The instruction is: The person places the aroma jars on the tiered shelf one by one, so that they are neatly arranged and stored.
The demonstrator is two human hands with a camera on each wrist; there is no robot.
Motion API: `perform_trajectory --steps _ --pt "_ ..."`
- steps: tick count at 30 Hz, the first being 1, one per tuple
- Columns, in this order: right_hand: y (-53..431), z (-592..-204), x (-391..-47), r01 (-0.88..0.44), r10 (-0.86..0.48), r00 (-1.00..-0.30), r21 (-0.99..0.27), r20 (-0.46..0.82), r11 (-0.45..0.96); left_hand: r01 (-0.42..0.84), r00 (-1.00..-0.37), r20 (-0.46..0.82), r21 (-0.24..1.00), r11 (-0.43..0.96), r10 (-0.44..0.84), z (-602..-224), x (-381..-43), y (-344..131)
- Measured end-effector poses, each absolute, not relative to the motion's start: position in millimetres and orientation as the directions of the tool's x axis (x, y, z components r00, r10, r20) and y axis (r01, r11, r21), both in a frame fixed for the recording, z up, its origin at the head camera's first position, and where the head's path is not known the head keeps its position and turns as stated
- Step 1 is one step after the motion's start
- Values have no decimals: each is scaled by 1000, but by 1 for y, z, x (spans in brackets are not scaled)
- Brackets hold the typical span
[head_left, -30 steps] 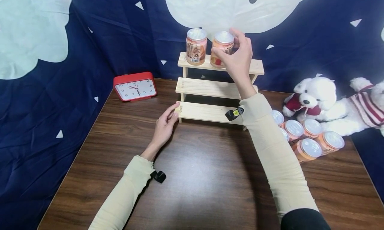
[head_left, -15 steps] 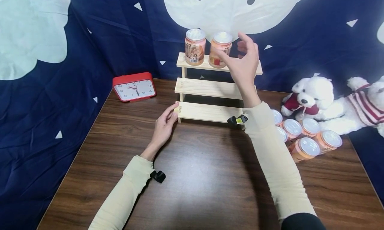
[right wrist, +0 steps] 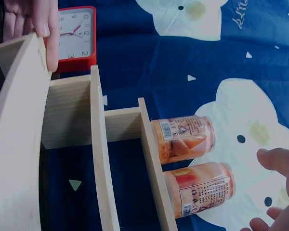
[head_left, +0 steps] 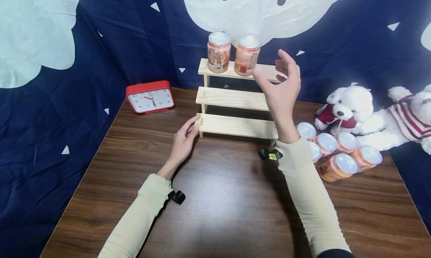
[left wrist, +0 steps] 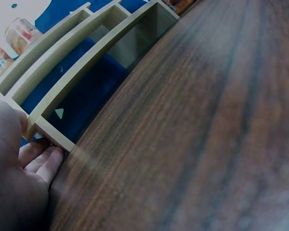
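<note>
A three-tier wooden display shelf (head_left: 237, 126) stands on the table. On its top tier are two jars of fruit with silver lids, a left jar (head_left: 219, 55) and a right jar (head_left: 247, 57), upright and side by side with a small gap. My left hand (head_left: 183, 141) grips the left end of the lowest tier, finger and thumb around the board's end, as the right wrist view also shows. To the right of the jars, my right hand (head_left: 285, 91) is in the air, thumb and fingers spread apart, holding nothing. Its thumb tip overlaps the right jar's lower edge in the head view.
Several more jars (head_left: 336, 167) are grouped on the table at the right. Behind them lie white plush dogs (head_left: 353, 104). A red alarm clock (head_left: 150, 97) stands at the back left. A dark blue patterned cloth (head_left: 128, 37) hangs behind the table (head_left: 215, 198).
My right hand has let go of the right jar and moved right and down, away from it. The jar stays on the top tier. My left hand keeps its place on the shelf.
</note>
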State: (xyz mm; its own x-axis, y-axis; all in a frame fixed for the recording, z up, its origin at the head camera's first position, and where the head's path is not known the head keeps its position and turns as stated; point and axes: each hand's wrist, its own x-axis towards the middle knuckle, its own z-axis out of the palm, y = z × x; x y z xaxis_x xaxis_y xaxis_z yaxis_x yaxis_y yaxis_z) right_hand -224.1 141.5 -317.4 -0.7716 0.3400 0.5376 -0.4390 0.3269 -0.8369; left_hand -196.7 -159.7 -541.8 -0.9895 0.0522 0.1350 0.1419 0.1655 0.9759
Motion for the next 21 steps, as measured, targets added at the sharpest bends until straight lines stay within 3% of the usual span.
perform_trajectory --steps 11,17,21 --pt "152 -334 -183 -516 280 -718 -758 637 400 128 -991 119 976 177 58 -539 -198 -160" --pt "163 -347 -164 -535 318 -729 -794 606 288 123 -992 115 976 181 54 -540 -199 -161" --pt "171 -363 -151 -536 324 -722 -791 611 296 121 -992 113 977 177 51 -540 -197 -160"
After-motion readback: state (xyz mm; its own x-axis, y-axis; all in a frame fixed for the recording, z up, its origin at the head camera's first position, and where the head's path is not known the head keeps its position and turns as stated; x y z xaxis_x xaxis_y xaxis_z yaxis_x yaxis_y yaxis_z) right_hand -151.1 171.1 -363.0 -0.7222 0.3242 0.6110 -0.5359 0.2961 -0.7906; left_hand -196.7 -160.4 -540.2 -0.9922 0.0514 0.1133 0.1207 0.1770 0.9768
